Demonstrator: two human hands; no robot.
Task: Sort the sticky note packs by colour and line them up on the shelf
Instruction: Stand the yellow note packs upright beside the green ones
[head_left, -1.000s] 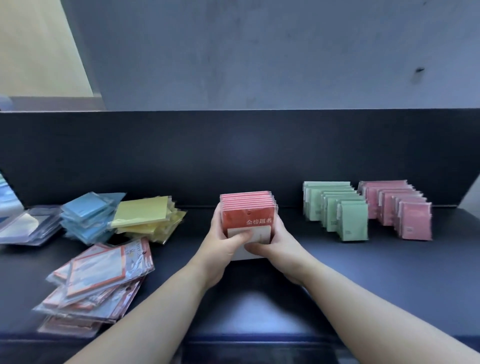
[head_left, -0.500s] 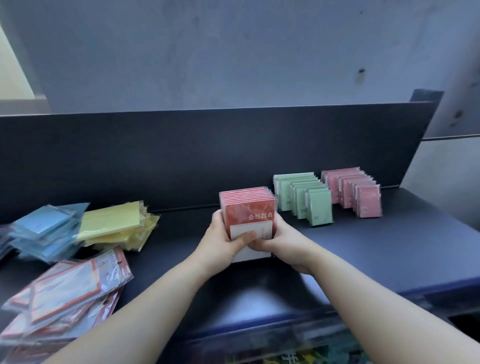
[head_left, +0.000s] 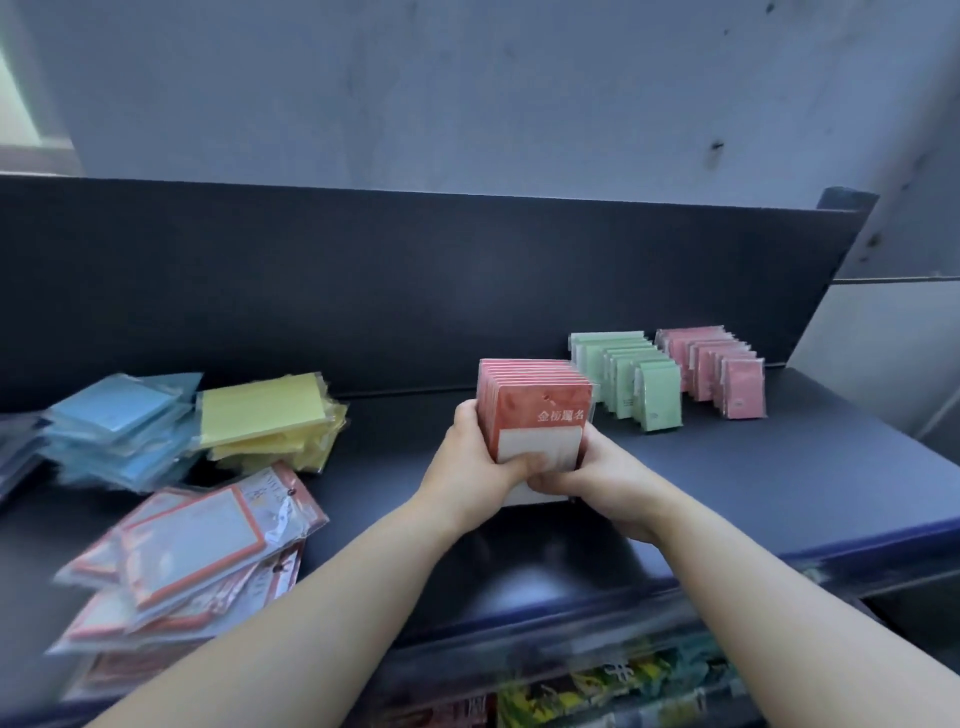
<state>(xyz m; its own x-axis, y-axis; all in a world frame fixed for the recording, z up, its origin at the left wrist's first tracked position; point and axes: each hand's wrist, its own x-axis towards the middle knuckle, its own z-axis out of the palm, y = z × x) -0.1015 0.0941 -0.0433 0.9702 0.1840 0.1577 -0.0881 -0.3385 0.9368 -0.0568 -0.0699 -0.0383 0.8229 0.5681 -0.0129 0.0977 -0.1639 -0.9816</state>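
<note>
Both hands, left (head_left: 470, 460) and right (head_left: 597, 470), clamp upright red pack stack (head_left: 535, 410) on shelf (head_left: 779, 467); green row (head_left: 631, 382) just right.

A blotchy grey wall (head_left: 467, 93) is rising behind a dark back panel (head_left: 337, 291), which is running along the rear of the dark blue shelf (head_left: 753, 499). Pale light is glowing from a bright patch (head_left: 18, 98) at far left, and a white panel (head_left: 883, 374) is standing beyond the shelf's right end.

Held stack (head_left: 535, 410) centred on shelf (head_left: 727, 483), upright rows (head_left: 657, 397) right, loose piles (head_left: 260, 421) left
</note>
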